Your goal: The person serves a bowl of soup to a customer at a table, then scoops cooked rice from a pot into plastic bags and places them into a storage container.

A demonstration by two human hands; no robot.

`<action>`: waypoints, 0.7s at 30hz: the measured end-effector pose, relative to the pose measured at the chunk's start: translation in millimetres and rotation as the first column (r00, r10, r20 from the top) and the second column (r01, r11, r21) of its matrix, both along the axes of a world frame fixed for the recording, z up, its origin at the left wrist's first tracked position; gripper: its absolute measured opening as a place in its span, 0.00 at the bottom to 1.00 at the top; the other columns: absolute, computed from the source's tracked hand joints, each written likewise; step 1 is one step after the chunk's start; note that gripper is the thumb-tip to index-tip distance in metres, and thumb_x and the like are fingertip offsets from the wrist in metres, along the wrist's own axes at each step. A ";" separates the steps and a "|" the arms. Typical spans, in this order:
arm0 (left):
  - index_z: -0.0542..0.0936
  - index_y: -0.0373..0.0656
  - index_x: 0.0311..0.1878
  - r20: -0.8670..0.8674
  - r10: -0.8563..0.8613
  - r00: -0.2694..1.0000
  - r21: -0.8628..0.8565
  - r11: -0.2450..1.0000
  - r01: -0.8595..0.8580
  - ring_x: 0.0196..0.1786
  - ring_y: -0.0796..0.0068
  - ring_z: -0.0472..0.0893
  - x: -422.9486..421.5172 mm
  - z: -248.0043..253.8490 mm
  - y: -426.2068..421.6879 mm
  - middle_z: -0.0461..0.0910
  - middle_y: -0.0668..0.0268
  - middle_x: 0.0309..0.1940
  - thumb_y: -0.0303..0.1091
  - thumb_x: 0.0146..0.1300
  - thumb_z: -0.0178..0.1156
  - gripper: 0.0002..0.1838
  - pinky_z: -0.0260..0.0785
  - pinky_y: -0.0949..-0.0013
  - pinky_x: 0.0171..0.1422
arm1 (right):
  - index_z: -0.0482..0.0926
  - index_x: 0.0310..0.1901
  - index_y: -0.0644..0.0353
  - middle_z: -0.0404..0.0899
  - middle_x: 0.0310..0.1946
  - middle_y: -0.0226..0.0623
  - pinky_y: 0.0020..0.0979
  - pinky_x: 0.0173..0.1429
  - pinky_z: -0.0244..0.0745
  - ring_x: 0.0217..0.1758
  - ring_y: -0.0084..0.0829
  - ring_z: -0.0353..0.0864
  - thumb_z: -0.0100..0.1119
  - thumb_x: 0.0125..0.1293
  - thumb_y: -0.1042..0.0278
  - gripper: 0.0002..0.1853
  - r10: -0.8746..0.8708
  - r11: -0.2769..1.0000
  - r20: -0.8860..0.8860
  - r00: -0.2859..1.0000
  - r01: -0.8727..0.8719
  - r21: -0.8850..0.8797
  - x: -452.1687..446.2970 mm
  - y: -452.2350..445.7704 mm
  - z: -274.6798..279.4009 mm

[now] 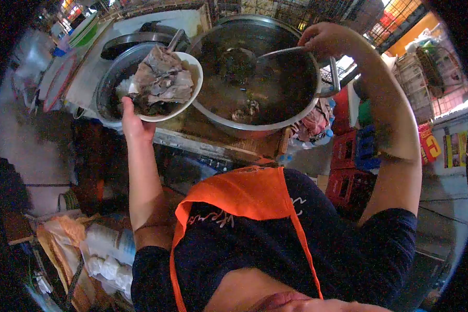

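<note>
My left hand (pixel 135 124) grips the near-left edge of a white bowl (pixel 198 86), thumb up at the rim. Sliced greyish-brown meat (pixel 166 78) is heaped in the bowl, with something dark beneath it. My right hand (pixel 328 40) is closed on the handle of a metal ladle (pixel 283 52) over the large metal pot (pixel 260 126). The ladle's head reaches into the dark broth (pixel 208 73) and is hard to make out. Some pieces of food (pixel 245 112) show in the broth near the pot's front side.
Behind the bowl stands a smaller pot (pixel 103 99), with a dark lid (pixel 135 41) at its far side. A loop handle (pixel 334 78) juts from the large pot's right. Red crates (pixel 343 148) and a plastic bag (pixel 317 125) lie to the right; green plates (pixel 83 34) are far left.
</note>
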State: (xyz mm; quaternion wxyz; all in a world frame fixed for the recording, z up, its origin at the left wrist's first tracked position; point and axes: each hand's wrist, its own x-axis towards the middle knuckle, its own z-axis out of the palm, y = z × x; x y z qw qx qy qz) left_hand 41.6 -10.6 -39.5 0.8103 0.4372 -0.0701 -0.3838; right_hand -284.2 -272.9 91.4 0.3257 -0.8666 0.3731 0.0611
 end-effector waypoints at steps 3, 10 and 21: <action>0.64 0.41 0.54 0.013 -0.032 0.999 -0.030 0.999 0.033 0.53 0.63 0.68 7.5 -6.5 -2.3 0.67 0.61 0.52 0.50 0.62 0.42 0.25 0.62 0.57 0.55 | 0.76 0.36 0.60 0.75 0.25 0.28 0.24 0.28 0.67 0.25 0.21 0.70 0.54 0.52 0.64 0.12 -0.037 0.991 -0.006 0.999 0.038 0.125 -4.9 -15.1 24.1; 0.65 0.41 0.53 -0.032 -0.026 0.999 -0.010 1.000 0.025 0.52 0.64 0.69 -3.6 5.4 -6.2 0.68 0.62 0.51 0.49 0.62 0.42 0.24 0.62 0.56 0.54 | 0.77 0.36 0.60 0.76 0.26 0.34 0.28 0.35 0.68 0.28 0.24 0.72 0.51 0.54 0.59 0.14 0.002 0.931 -0.358 0.934 -0.132 -0.340 51.2 61.6 119.8; 0.68 0.41 0.49 -0.080 -0.146 0.986 -0.049 0.989 0.143 0.45 0.66 0.74 22.0 -23.2 -29.5 0.72 0.63 0.46 0.48 0.60 0.46 0.22 0.68 0.60 0.45 | 0.77 0.31 0.60 0.76 0.24 0.36 0.28 0.31 0.68 0.28 0.26 0.74 0.55 0.47 0.60 0.13 0.248 0.758 -0.166 0.954 -0.298 -0.581 97.2 77.3 93.2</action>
